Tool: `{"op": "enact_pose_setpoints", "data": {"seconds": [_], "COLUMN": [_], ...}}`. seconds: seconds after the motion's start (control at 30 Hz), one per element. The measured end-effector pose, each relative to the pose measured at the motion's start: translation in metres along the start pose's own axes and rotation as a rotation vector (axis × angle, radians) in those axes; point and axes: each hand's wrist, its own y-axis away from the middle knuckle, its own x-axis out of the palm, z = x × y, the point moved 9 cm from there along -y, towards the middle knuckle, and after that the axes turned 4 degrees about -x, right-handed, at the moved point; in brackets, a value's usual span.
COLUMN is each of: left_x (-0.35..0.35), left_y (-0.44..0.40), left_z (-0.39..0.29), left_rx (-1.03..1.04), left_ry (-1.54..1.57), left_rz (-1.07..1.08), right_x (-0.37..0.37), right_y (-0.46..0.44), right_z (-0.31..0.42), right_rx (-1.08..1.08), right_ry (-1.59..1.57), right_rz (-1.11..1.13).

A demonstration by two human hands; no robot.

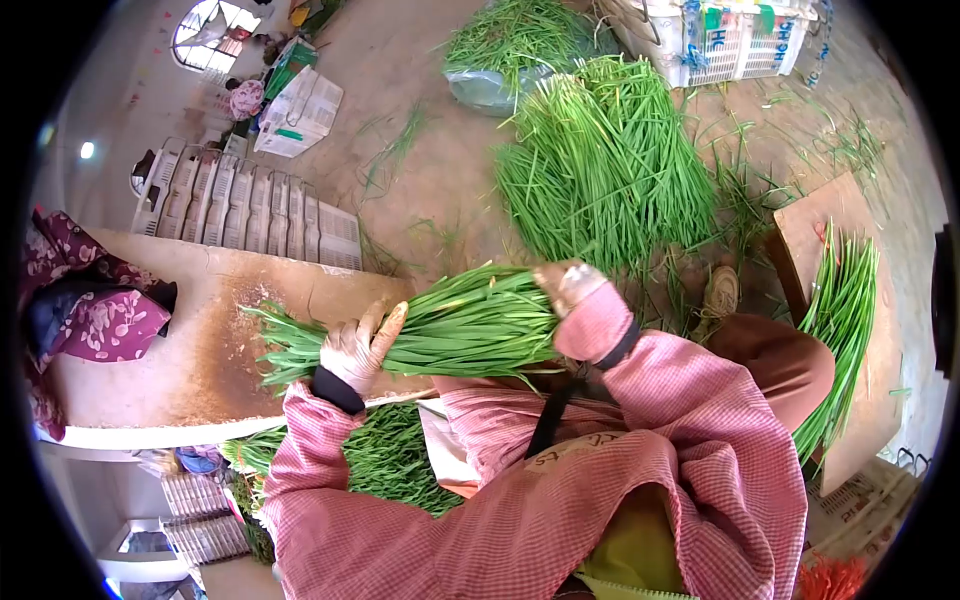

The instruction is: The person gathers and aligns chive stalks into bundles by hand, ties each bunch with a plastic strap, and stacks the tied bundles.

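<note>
A thick bundle of long green leafy stalks [460, 325] lies crosswise in front of me, above my lap and the edge of a worn board. My left hand [360, 345] is on its leafy left part, with the thumb raised and the fingers around the leaves. At the bundle's right end my right hand [570, 285] is closed on the stalks, its fingertips partly hidden. Both hands look pale and stained, with dark bands at the wrists. Beyond them a large pile of the same stalks [610, 165] rests on the floor.
The worn board [210, 340] carries a patterned purple cloth [110, 320]. White crates [260, 205] stand behind it, another crate [740, 40] at the top right. A wooden panel [870, 400] at right holds more stalks [840, 330]. Cut greens [400, 460] lie below the board.
</note>
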Motion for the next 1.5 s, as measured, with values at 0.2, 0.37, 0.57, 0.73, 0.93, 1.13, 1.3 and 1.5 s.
{"op": "enact_pose_setpoints", "data": {"seconds": [0.2,0.37,0.57,0.73,0.93,1.13,1.3,1.5], "left_x": [0.000,-0.011,-0.030,-0.007,0.024,0.017,0.010,0.080], "left_y": [0.010,-0.006,-0.032,-0.038,-0.039,-0.017,-0.041,0.026], "left_z": [0.024,0.025,0.013,-0.009,0.003,0.061,0.044,0.046], "left_rx": [0.012,0.081,0.151,0.212,0.179,-0.078,-0.042,-0.486], "left_ry": [-0.073,-0.079,-0.065,-0.049,0.257,0.482,0.749,1.403], "left_rz": [0.057,0.037,-0.110,0.094,0.222,0.287,0.286,0.701], "right_x": [0.073,-0.021,-0.011,0.002,0.064,0.040,0.011,0.068], "right_y": [0.203,0.021,-0.074,-0.022,0.115,0.104,-0.066,0.070], "right_z": [-0.164,-0.095,0.039,0.013,-0.131,-0.139,-0.008,-0.001], "right_rx": [0.655,0.647,-0.115,-0.103,0.553,0.234,-0.003,0.424], "right_ry": [0.212,0.054,-0.206,-0.098,0.084,0.526,-0.803,-1.034], "right_rz": [1.450,0.614,0.428,0.252,0.740,1.337,0.552,1.355]}}
